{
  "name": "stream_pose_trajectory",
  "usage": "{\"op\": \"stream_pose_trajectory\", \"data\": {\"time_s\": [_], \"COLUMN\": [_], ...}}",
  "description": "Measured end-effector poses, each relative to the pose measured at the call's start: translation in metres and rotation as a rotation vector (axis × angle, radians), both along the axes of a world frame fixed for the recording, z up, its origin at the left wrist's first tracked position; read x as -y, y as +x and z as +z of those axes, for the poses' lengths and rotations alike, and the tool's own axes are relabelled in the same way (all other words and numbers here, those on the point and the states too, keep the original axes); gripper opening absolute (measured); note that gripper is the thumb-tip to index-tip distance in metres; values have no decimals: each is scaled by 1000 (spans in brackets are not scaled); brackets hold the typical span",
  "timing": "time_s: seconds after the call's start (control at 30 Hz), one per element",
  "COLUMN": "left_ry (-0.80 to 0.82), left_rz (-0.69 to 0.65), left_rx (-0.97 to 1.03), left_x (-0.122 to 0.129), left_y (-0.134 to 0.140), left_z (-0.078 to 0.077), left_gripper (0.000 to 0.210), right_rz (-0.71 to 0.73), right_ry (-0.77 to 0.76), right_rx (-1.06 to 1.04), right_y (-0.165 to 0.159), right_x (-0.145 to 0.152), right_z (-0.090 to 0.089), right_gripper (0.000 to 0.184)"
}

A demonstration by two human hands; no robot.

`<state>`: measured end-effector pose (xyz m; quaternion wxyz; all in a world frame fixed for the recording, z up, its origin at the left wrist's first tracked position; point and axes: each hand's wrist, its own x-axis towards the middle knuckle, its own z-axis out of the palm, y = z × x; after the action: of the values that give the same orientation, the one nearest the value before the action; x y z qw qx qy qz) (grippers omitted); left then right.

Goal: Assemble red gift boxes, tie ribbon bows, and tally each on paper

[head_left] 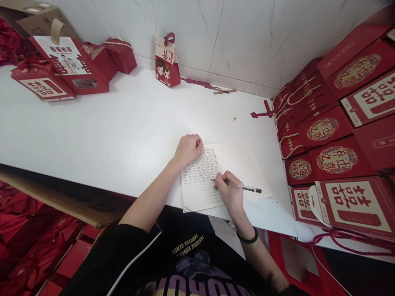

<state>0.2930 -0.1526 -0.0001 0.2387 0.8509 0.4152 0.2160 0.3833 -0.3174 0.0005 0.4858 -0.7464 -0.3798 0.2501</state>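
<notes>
Two hands are working over the ruled paper [240,164], which is lying on the white tabletop [108,123] close against its near edge. The right hand [230,187] is pinching a black pen [247,188] near its point, the tip sitting among the written rows. The left hand [189,149] is resting at the paper's upper left corner with its fingers curled; whether it is holding anything, I cannot tell. The paper's lower left corner is apparently reaching the tabletop's edge, so a forearm brushing it could be skewing the sheet. With the left hand bearing on just one corner, a firm stroke could be turning the paper, and the right hand, lying across the page, could be smudging wet ink. The paper is looking cream and flat, its upper left part carrying tight rows of small dark marks, its right side showing bare lines.
</notes>
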Motion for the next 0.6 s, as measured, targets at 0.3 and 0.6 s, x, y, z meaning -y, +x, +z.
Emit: {"op": "stream_pose_trajectory", "data": {"time_s": [0.3, 0.6], "left_ry": [10, 16], "left_rz": [-2, -4], "left_rx": [22, 14], "left_x": [0, -1], "left_y": [0, 0], "left_z": [-2, -2], "left_gripper": [16, 16], "right_rz": [2, -2], "right_ry": [-27, -26], "right_rx": [4, 4], "right_y": [0, 0], "right_x": [0, 0], "right_z": [-1, -3], "right_gripper": [36, 37]}}
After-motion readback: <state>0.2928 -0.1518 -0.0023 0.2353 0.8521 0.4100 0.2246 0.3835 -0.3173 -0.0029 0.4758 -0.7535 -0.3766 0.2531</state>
